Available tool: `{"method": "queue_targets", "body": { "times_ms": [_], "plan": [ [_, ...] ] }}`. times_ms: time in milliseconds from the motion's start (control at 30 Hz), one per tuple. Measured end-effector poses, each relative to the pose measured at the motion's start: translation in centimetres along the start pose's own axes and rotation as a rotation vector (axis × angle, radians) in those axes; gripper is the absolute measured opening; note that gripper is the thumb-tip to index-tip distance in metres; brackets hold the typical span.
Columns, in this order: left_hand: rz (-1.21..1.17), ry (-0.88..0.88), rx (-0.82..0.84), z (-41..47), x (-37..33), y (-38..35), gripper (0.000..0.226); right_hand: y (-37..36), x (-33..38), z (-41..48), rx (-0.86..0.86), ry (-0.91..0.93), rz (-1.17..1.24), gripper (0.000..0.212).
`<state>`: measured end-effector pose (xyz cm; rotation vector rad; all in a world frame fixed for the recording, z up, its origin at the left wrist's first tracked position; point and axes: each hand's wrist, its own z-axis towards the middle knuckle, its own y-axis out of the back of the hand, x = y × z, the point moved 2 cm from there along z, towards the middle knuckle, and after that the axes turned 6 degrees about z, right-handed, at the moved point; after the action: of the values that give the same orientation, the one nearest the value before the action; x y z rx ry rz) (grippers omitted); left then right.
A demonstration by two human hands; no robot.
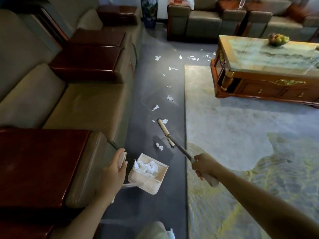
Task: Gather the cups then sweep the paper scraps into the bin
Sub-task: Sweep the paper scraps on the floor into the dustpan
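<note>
Left hand [114,170]: fingers were curled round the pale upright handle of the dustpan [146,182], close beside the sofa's [86,104] near armrest [39,161].
Right hand [203,165]: fingers were clenched round the white grip of the broom [165,133], the arm stretched forward along the rug's [233,135] edge.
Dustpan: white and tilted, its mouth faced away toward the broom; whether it touched the floor [155,83] I could not tell.
Gathered scraps [146,167]: a crumpled white heap lay inside the dustpan.
Broom: its long head, with dark bristles, slanted across the dark floor strip ahead of the dustpan; one scrap touched its far end.
Nearest scrap [159,146]: it lay on the floor just beside the head's near end, between broom and dustpan.
Loose scraps [170,97]: a trail ran up the floor strip between sofa and rug, thickest near the worktop's [267,54] corner.
Worktop: stone-topped and wooden, it stood on the rug at the right, carrying a fruit bowl [278,39].
Vase [149,11]: it stood at the far end of the strip.
</note>
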<state>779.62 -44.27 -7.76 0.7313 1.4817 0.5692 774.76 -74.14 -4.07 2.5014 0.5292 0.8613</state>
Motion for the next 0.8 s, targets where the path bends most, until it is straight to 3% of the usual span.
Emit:
{"method": "queue_targets", "body": {
  "times_ms": [100,200,433,567,667,800],
  "plan": [
    [-0.054,0.005,-0.019,4.4,-1.7,-1.8,0.037,2.3,2.7,5.0,0.007,-0.022,-0.002,0.02],
    [-0.05,0.046,0.023,8.7,-2.4,-3.8,0.036,4.8,4.9,10.0,-0.012,-0.026,0.02,0.004],
    [0.026,0.048,0.087,17.0,-4.1,-6.9,0.036,10.2,9.9,20.2,-0.041,-0.004,-0.078,0.007],
    [0.005,0.103,0.133,20.6,-5.2,-8.2,0.039,12.9,11.4,25.5,-0.036,-0.013,-0.281,0.026],
    [0.012,0.16,0.089,22.4,-5.8,-8.9,0.038,14.6,12.0,29.4,0.028,-0.02,-0.391,0.03],
    [-0.041,0.214,0.066,23.4,-7.0,-10.0,0.041,15.2,12.3,32.6,0.188,-0.099,-0.306,0.011]
  ]
}}
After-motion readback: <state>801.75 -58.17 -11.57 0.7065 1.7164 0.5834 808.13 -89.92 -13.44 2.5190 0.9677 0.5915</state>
